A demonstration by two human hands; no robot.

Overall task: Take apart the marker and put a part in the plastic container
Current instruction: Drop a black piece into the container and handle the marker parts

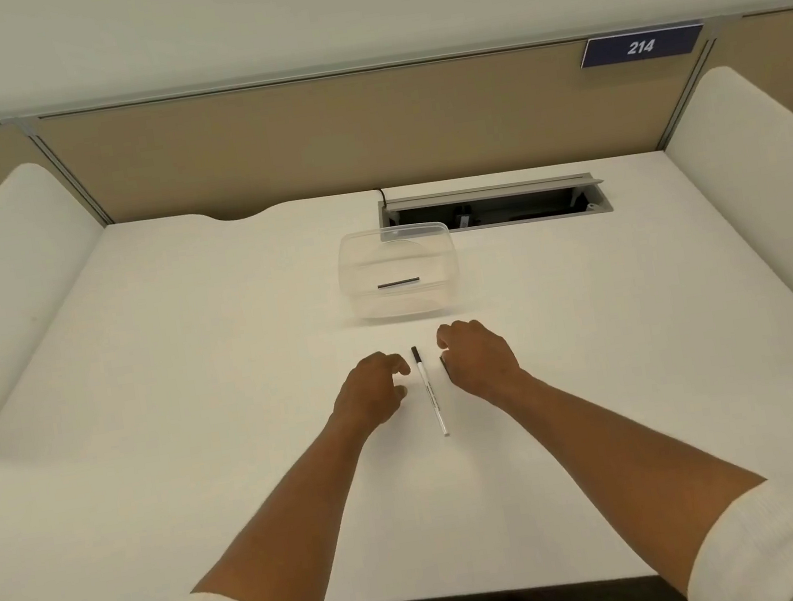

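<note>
A single wide-angle view looked from the person's head, facing forward and steeply down over the white surface (198, 430). It sat close enough that both forearms ran in from the bottom edge, with the sleeves (785, 546) at the lower corners. The near edge of the surface crossed low in the frame, a dark strip of floor beneath it. The far end took in the tan partition (310, 139) and the pale wall above. Straight edges bowed toward the sides.

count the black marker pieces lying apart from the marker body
2: one thin black piece inside the plastic container, one black piece on the table by the right hand, partly hidden. More could sit under the hands.
</note>
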